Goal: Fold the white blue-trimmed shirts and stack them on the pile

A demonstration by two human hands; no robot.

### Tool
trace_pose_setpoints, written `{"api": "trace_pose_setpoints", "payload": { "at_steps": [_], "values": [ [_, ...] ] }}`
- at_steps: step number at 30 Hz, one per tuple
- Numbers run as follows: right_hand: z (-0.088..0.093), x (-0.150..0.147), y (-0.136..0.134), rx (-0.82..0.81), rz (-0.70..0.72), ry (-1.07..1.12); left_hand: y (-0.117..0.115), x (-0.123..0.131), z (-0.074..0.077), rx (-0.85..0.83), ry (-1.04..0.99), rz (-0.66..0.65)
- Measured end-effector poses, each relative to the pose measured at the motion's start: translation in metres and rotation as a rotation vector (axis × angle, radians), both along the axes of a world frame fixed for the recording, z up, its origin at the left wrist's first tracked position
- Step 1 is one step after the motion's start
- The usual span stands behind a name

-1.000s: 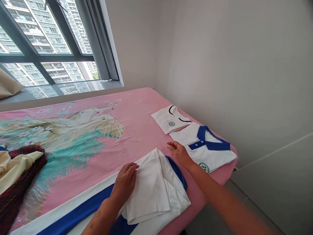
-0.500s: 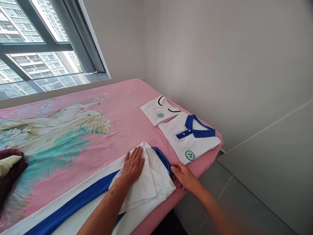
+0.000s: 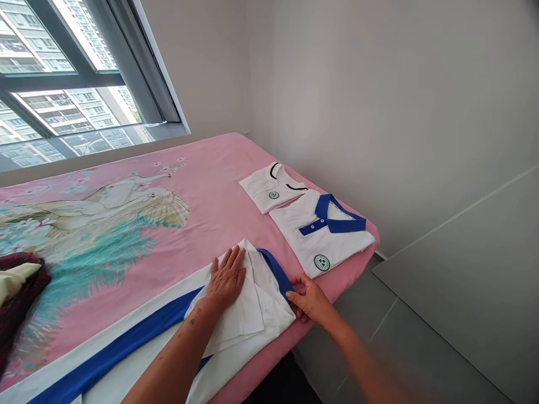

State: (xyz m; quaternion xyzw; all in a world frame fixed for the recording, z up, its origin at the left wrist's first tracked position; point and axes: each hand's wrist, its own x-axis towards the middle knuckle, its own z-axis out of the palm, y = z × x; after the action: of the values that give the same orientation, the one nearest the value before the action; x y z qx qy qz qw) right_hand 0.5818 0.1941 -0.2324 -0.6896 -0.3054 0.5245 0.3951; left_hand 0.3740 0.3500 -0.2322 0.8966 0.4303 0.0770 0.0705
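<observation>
A white shirt with blue trim (image 3: 269, 314) lies partly folded near the bed's front edge, one sleeve turned over its body. My left hand (image 3: 227, 278) rests flat on that folded part, fingers stretched out. At the shirt's blue collar (image 3: 274, 272), my right hand (image 3: 310, 299) pinches the edge between thumb and fingers. Just beyond it lies a folded white polo shirt (image 3: 311, 247) with a blue collar, two buttons and a round green badge. Behind that is a smaller folded white shirt (image 3: 263, 185) with black neck trim and a green badge.
The pink bedsheet (image 3: 219, 185) carries a printed bird with teal plumes. Dark red and cream cloth (image 3: 21, 286) sits at the left edge. A window (image 3: 63, 73) is at upper left, a grey wall (image 3: 357, 101) along the right, and grey floor tiles (image 3: 379, 320) below.
More of the blue collar shows, its edge turned up by my right hand. My left hand stays flat on the folded shirt. The whole view has shifted slightly.
</observation>
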Motion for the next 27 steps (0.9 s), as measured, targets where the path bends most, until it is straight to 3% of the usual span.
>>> {"api": "trace_pose_setpoints", "payload": {
  "at_steps": [5, 8, 10, 12, 15, 18, 20, 22, 25, 27],
  "values": [
    [0.002, -0.001, -0.008, 0.020, -0.112, -0.195, -0.002, 0.002, 0.008, -0.057, 0.016, 0.030],
    [0.022, -0.011, -0.017, 0.254, -0.139, -0.472, -0.006, 0.004, 0.013, -0.083, -0.019, 0.043],
    [0.036, -0.024, -0.023, 0.441, -0.026, -0.645, -0.007, 0.008, 0.015, -0.108, -0.026, 0.030],
    [0.043, -0.039, -0.028, 0.531, 0.188, -0.801, -0.005, 0.012, 0.019, -0.175, -0.009, 0.020],
    [0.038, -0.059, -0.033, 0.499, 0.401, -1.004, 0.004, 0.012, 0.032, -0.274, -0.012, 0.049],
    [0.031, -0.073, -0.035, 0.483, 0.426, -1.107, 0.006, -0.010, 0.051, -0.236, -0.073, 0.144],
    [0.032, -0.082, -0.032, 0.532, 0.441, -1.126, -0.009, -0.039, 0.061, -0.149, -0.105, 0.170],
    [0.038, -0.097, -0.024, 0.591, 0.475, -1.108, -0.039, -0.075, 0.063, -0.054, -0.086, 0.100],
    [0.051, -0.127, -0.008, 0.661, 0.543, -1.042, -0.101, -0.131, 0.051, 0.017, 0.002, -0.004],
    [0.056, -0.150, 0.001, 0.676, 0.601, -0.999, -0.145, -0.167, 0.038, 0.049, 0.008, 0.057]
  ]
}}
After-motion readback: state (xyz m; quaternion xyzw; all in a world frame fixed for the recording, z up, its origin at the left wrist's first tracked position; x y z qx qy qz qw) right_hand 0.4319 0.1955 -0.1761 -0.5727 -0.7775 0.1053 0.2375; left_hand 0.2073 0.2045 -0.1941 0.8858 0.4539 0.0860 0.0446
